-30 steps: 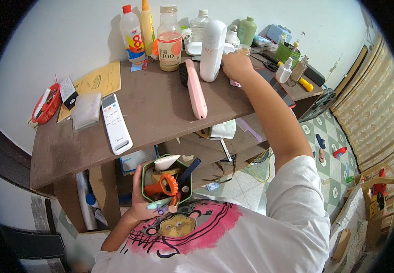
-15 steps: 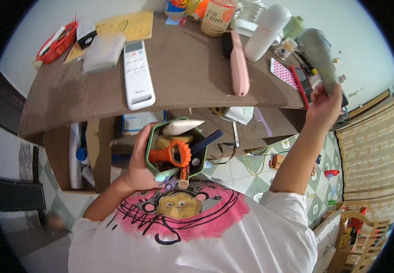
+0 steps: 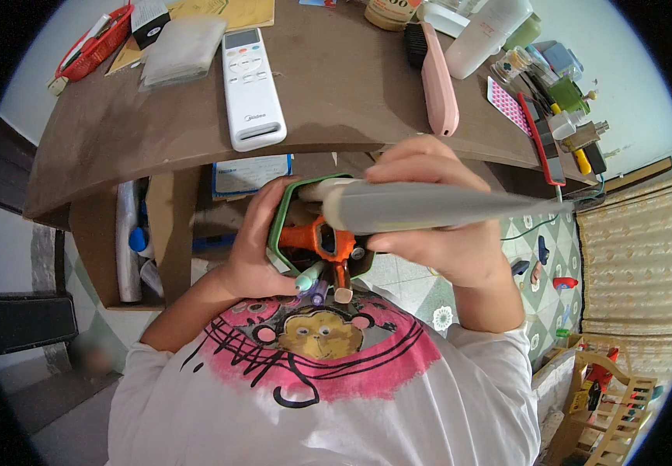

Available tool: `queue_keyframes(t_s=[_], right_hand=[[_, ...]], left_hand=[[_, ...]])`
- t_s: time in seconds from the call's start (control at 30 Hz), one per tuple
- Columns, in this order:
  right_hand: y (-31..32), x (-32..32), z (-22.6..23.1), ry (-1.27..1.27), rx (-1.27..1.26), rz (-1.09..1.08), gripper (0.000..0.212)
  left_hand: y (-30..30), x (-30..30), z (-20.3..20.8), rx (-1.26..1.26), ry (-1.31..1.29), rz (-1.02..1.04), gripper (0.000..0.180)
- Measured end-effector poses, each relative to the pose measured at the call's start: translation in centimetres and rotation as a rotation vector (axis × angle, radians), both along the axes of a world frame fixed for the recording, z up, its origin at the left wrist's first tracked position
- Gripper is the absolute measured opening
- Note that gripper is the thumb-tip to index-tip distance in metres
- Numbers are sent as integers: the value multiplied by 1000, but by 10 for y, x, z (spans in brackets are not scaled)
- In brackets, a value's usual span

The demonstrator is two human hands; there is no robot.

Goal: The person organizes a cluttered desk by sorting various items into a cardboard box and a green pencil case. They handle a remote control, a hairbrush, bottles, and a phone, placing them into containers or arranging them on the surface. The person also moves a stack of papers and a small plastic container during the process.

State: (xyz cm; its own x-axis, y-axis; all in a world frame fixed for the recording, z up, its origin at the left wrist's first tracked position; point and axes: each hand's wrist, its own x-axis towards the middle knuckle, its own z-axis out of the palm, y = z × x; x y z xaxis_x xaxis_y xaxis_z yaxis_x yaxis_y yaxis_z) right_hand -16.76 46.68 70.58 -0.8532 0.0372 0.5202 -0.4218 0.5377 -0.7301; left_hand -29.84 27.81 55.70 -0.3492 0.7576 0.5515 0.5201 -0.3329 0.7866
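Note:
My left hand (image 3: 256, 247) wraps around a green, six-sided pen holder (image 3: 275, 234) in front of my chest. Inside it stand an orange plastic tool (image 3: 338, 244) with a looped head, a mint-green pen (image 3: 309, 277), a purple pen (image 3: 319, 293) and a brown stick with a pale end (image 3: 342, 286). A white item shows in part at the back. My right hand (image 3: 444, 233) grips a grey squeeze tube (image 3: 429, 206), wide at its pale capped end and narrowing to a thin flat end. The tube lies sideways over the holder, slightly blurred, hiding part of the contents.
On the brown desk (image 3: 324, 93) ahead lie a white remote control (image 3: 252, 89), a pink-handled brush (image 3: 437, 81), a red basket (image 3: 99, 50) and clear plastic sleeves (image 3: 184, 48). A white bottle (image 3: 487, 35), jars and a red-edged phone (image 3: 541, 140) crowd the right end.
My right hand has brought the grey tube from the desk's right end leftward to above the pen holder. The holder has shifted a little to the right in view. My left hand keeps hold of it.

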Motion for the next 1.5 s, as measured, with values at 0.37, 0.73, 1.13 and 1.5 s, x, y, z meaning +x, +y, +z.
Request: queue_keyframes(t_s=[0.37, 0.73, 1.13, 1.5], right_hand=[[-11, -28, -5, 40, 349, 118, 37], [-18, -56, 0, 120, 572, 79, 14], [-34, -52, 29, 90, 324, 75, 28], [-55, -24, 44, 262, 598, 203, 48]], left_hand=[[-24, 6, -11, -49, -274, -72, 117], [-45, 0, 1, -55, -111, -93, 120], [-67, -4, 38, -54, -343, -139, 124], [-83, -25, 112, 113, -471, -123, 124]])
